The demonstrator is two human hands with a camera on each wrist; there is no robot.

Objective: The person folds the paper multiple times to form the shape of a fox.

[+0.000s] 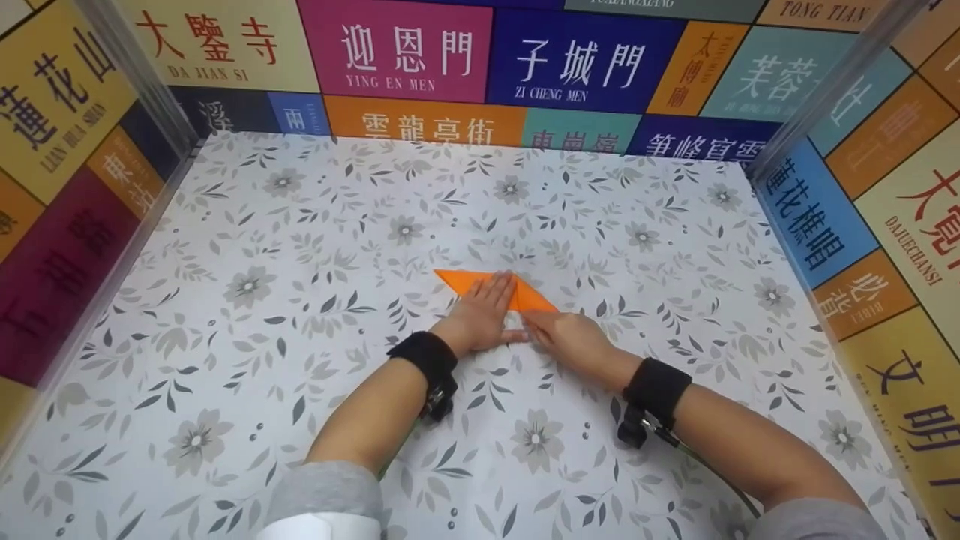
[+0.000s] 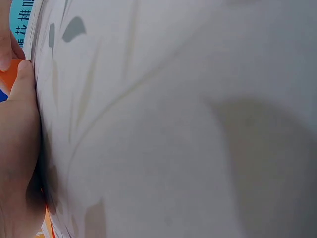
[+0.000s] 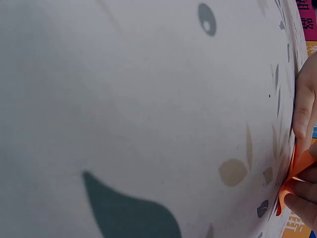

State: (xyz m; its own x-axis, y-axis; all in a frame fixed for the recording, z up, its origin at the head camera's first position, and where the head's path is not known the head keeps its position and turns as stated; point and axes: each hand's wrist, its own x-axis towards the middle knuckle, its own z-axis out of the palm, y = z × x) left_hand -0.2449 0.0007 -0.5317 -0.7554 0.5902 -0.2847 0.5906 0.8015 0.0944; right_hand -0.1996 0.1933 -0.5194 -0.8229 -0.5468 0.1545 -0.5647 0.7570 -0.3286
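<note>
A folded piece of orange paper (image 1: 534, 297) lies on the patterned cloth, with pointed corners to the left and right. My left hand (image 1: 480, 313) rests flat across its left part, fingers straight and pointing away from me, thumb stretched toward the other hand. At the paper's lower right edge, my right hand (image 1: 576, 336) pinches it between thumb and fingers. In the right wrist view the orange paper (image 3: 297, 168) bends up between the fingers of the right hand (image 3: 304, 191). Only a small orange patch of paper (image 2: 9, 77) shows in the left wrist view, beyond the left hand (image 2: 17, 134).
A white cloth (image 1: 247, 390) with grey flowers and leaves covers the table. Upright panels with coloured, lettered blocks (image 1: 405, 52) border it at the back and both sides. Each wrist wears a black strap (image 1: 657, 391) with a small camera.
</note>
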